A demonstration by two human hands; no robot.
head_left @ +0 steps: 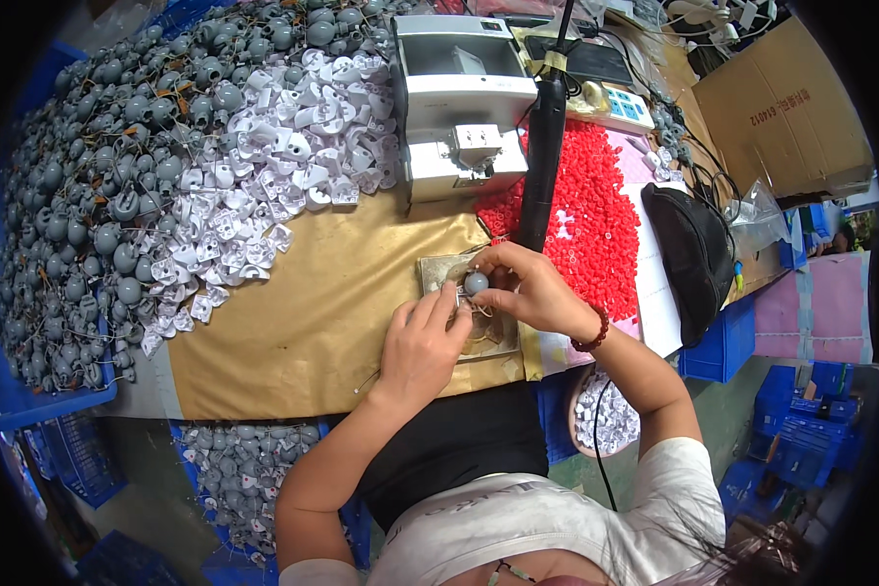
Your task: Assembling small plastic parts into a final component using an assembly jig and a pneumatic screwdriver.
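Note:
Over a small metal plate (430,272) at the front of the table, both my hands come together at one small part. My right hand (529,285) has its thumb and fingers closed round a round grey ball-shaped part (476,283). Close against it, my left hand (423,337) has its fingertips pinched near a small white piece and a thin wire; what exactly they grip is partly hidden. A heap of white plastic shells (293,146) lies to the left, and small red plastic pieces (596,215) are piled to the right.
A mound of grey ball-shaped parts with wires (107,186) fills the far left. Behind the plate stands a white-and-grey machine (464,98), with a black upright post (545,156) beside it. A black pouch (689,259), power strip (627,105) and cardboard box (786,107) are at right.

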